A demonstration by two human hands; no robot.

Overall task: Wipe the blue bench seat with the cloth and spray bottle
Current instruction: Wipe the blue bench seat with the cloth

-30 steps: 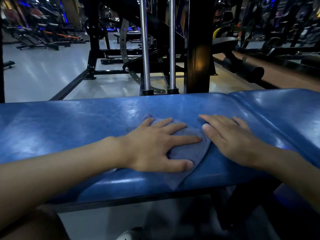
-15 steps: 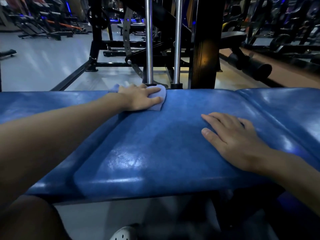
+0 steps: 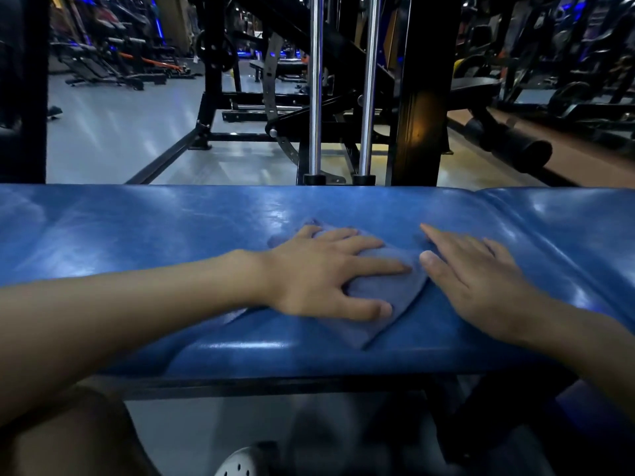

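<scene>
— Looking widest first, what fills the room?
— A glossy grey floor (image 3: 113, 139) with dark gym machines around it. A black machine frame (image 3: 421, 125) and two chrome rods (image 3: 315, 97) stand just behind the blue padded desk (image 3: 137, 235).
— And the desk?
— It runs across the whole view, shiny, with a seam near its right end.
— The hands?
— Both lie palm down on it. The left hand (image 3: 316, 280) presses on the cloth (image 3: 381, 293), its fingers (image 3: 378, 266) straight and spread wide, thumb toward the near edge. The right hand (image 3: 481, 286) rests on bare padding, fingers (image 3: 457, 242) straight and slightly apart, holding nothing, thumb tip just beside the cloth's edge.
— Where is the cloth?
— Near the desk's middle: a blue-grey piece lying flat, one corner pointing at the near edge.
— Smallest?
— A white perforated shoe toe (image 3: 240, 463) below.
</scene>
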